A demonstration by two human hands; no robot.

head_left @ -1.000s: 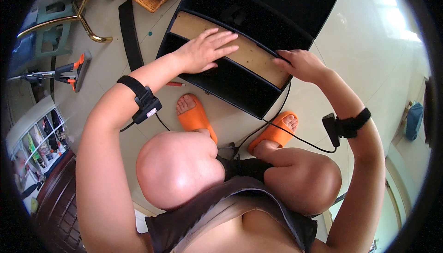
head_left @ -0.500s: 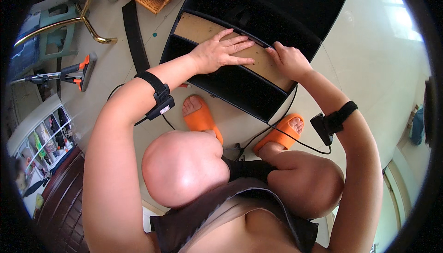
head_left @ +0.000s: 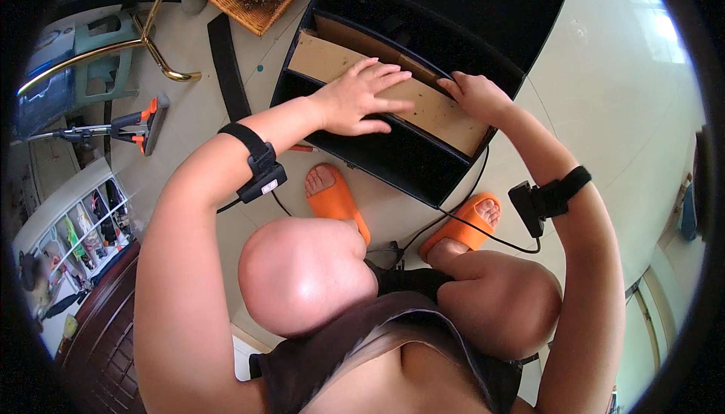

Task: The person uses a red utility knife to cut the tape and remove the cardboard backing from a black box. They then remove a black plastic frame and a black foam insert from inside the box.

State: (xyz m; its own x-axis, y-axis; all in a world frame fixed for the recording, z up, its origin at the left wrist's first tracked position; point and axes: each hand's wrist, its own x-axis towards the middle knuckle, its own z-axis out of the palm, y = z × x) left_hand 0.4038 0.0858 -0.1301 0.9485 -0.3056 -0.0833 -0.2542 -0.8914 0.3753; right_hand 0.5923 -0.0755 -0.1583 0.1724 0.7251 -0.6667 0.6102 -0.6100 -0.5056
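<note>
A black box (head_left: 377, 161) with a raised black lid (head_left: 483, 6) stands on the floor in front of my feet. A tan, cardboard-like board (head_left: 434, 116) with small dark specks lies lengthwise across its inside. My left hand (head_left: 355, 101) is over the board's middle with fingers spread; whether the palm presses on it I cannot tell. At the far right edge of the board my right hand (head_left: 479, 98) is closed, its fingers bent over the edge. Behind that edge a brown inner face (head_left: 362, 43) shows in a dark gap.
A wicker basket (head_left: 253, 18) of dried flowers stands beyond the box. Left of it lie a black strip (head_left: 226, 67), a gold metal stand leg (head_left: 162, 59) and an orange-and-grey mop head (head_left: 155, 123). Cables (head_left: 521, 248) run from both forearm straps near my orange slippers (head_left: 336, 201).
A gap with a brown face behind it has opened along the board's far edge. My left hand has shifted slightly down and its fingers have lifted or slid; the right stays at the edge.
</note>
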